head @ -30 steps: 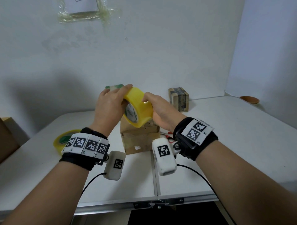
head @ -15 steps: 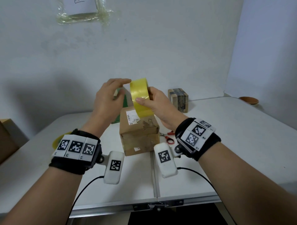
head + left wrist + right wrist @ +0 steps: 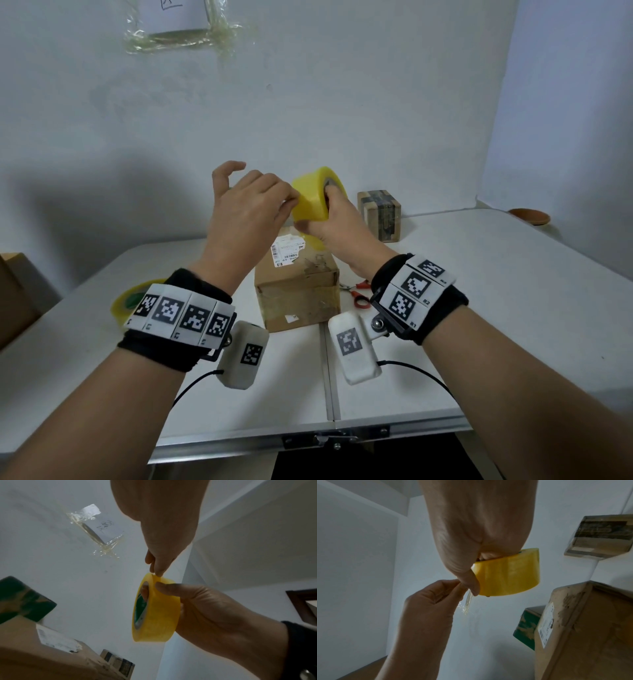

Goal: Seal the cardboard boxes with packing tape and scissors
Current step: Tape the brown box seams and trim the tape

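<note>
Since a moment ago the tape roll point(image 3: 317, 195) has turned edge-on, held above the box point(image 3: 297, 284) on the counter point(image 3: 479, 291); right hand point(image 3: 337, 228) grips through its core, left hand point(image 3: 250, 209) pinches the loose end just left, pull runs leftward.

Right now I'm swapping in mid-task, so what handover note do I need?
Right hand: grip on the yellow tape roll, fingers through its core, held in the air above the cardboard box.
Left hand: pinching the tape's free end, a short strip peeled.
Scissors lie on the table right of the box; a spare roll lies left.
Done: tape end started.
Left: pull a length, stick it over the box, cut.
</note>
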